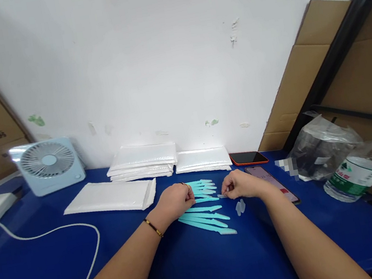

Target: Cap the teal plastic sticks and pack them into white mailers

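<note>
Several turquoise eyebrow razors [205, 222] lie fanned out on the table, blade ends pointing right. My left hand [176, 200] is closed at the handle end of one eyebrow razor [206, 199] in the middle of the row. To its right, my right hand [238, 184] pinches a small clear plastic cap [221, 196] close to that razor's blade end. A few loose clear caps [240, 207] rest on the table just below my right hand. My left fingertips partly hide the handles.
White padded envelopes [141, 159] are stacked along the wall, with one envelope [110, 196] lying in front. A light blue fan [49, 164] and a white cable [91, 226] are on the left. Phones [249, 158], a plastic bag [319, 146] and a large bottle [359, 172] occupy the right.
</note>
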Motion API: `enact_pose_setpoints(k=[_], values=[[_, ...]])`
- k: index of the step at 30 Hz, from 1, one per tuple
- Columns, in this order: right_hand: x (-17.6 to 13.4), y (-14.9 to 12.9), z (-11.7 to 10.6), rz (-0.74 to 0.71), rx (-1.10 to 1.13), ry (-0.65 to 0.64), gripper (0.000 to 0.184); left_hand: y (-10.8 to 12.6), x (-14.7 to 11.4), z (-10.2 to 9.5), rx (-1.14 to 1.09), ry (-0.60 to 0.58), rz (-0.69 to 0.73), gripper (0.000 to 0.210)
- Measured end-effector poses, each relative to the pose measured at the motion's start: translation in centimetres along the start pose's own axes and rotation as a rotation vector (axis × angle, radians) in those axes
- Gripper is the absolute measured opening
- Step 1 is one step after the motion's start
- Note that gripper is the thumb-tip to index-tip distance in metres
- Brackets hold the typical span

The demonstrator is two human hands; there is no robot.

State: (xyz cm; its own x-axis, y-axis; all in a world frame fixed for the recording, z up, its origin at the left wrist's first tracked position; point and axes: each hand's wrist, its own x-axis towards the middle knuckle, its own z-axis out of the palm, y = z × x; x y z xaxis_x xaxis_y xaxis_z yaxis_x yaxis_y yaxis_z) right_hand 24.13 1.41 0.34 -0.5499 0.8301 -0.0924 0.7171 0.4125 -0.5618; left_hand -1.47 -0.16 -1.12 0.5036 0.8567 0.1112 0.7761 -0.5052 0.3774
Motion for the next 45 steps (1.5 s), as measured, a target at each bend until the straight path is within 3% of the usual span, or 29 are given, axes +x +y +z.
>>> enact_pose_setpoints(k=[12,17,19,22,25,27,30,36,42,45], values=[[0.4,-0.9,0.6,0.025,0.029,-0.027,0.017,-0.3,0.2,-0.4,0.051,-0.013,-0.022,0.007],[1.1,-1.6,1.6,-0.046,0.042,0.004,0.019,-0.1,0.3,0.0,0.02,-0.027,-0.011,0.009],[1.1,-1.6,1.5,-0.034,0.067,0.048,0.02,0.0,0.3,0.0,0.034,0.025,-0.022,0.01],[0.5,-0.7,0.2,0.071,0.014,0.217,0.022,0.1,0.2,-0.3,0.009,0.104,-0.026,0.016],[-0.3,0.4,-1.3,0.209,-0.126,0.311,0.018,0.1,0.1,-0.6,-0.062,0.002,0.059,0.022],[-0.6,1.0,-1.8,0.299,-0.173,0.276,0.015,0.1,0.0,-0.7,-0.089,-0.091,0.116,0.022],[-0.5,1.5,-1.6,0.339,-0.206,0.227,0.016,0.0,-0.1,-0.7,-0.091,-0.134,0.139,0.014],[-0.1,1.0,-0.8,0.224,-0.234,0.198,0.018,-0.1,-0.1,-0.7,-0.067,-0.131,0.188,0.016],[-0.5,-0.5,-0.6,0.032,-0.066,-0.067,0.017,-0.5,0.2,-0.4,-0.08,-0.122,0.168,0.014],[-0.4,-0.9,-0.3,0.029,-0.017,-0.093,0.022,-0.7,0.3,-0.2,-0.075,-0.105,0.173,0.013]])
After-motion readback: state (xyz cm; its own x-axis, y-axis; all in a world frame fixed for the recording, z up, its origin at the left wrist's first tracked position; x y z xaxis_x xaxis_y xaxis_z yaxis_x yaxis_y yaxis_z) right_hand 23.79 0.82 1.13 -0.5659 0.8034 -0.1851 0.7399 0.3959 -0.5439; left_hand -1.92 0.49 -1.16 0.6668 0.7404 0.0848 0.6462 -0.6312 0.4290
